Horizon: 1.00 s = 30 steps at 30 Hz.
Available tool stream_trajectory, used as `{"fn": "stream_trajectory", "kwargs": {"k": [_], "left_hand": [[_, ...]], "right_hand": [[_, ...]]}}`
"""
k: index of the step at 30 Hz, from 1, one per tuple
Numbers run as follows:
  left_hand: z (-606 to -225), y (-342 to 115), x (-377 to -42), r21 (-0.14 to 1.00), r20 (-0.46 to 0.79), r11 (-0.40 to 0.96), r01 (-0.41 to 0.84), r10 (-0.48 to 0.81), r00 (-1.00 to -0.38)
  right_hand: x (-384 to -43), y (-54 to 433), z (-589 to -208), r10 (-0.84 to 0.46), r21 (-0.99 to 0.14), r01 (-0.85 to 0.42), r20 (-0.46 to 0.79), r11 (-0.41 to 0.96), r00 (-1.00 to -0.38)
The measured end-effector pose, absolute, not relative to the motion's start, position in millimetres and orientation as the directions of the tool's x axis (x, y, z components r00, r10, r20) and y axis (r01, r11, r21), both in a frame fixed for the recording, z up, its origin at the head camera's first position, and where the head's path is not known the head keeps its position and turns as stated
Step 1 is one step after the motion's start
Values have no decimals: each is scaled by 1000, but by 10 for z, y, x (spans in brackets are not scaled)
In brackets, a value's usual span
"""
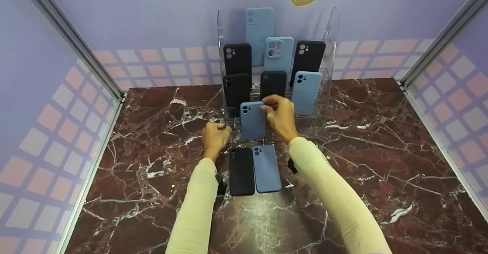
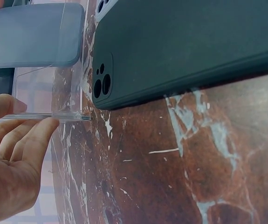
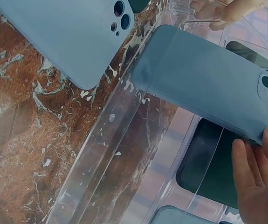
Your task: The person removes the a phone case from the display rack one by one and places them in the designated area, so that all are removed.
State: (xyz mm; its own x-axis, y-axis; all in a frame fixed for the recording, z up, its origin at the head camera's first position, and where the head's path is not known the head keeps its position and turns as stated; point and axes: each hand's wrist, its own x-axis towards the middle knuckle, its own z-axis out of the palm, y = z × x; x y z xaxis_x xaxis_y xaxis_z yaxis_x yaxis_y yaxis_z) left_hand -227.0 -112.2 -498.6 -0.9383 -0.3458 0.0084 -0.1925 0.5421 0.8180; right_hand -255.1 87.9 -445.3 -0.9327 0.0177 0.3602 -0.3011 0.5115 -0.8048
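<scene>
My right hand [image 1: 281, 118] pinches the upper right edge of a blue phone case [image 1: 252, 121], which stands upright in the front of a clear acrylic display stand [image 2: 73, 116]. In the right wrist view, thumb and fingers meet on that case [image 3: 203, 74] near its camera cutouts. My left hand [image 1: 215, 137] grips the stand's left side panel between thumb and fingers, seen closely in the left wrist view. Flat on the table before the stand lie a black phone case [image 1: 241, 172] and a second blue phone case [image 1: 267, 170], side by side.
Black and light blue cases fill the stand's higher tiers, including a light blue one [image 1: 260, 32] at the top and another [image 1: 306, 94] lower right. Patterned walls [image 1: 152, 29] enclose the dark red marble-look table [image 1: 152, 177] at the back and sides.
</scene>
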Motion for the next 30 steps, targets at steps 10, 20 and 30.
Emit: {"fn": "stream_trajectory", "kwargs": {"k": [10,20,30], "left_hand": [[-4980,-1121,-2277,817,11,544,-190,-343,-939],[-4986,-1122,-2280,813,-7,547,-200,-333,-943],[-4974,-1125,-2264,821,-23,528,-217,-350,-936]], "right_hand": [[-2562,897,-4439,50,-796,-367,443,482,-895],[-2520,980,-4242,68,-768,-456,539,450,-840],[-2415,1135,-4083,103,-765,-501,582,405,-806]]}}
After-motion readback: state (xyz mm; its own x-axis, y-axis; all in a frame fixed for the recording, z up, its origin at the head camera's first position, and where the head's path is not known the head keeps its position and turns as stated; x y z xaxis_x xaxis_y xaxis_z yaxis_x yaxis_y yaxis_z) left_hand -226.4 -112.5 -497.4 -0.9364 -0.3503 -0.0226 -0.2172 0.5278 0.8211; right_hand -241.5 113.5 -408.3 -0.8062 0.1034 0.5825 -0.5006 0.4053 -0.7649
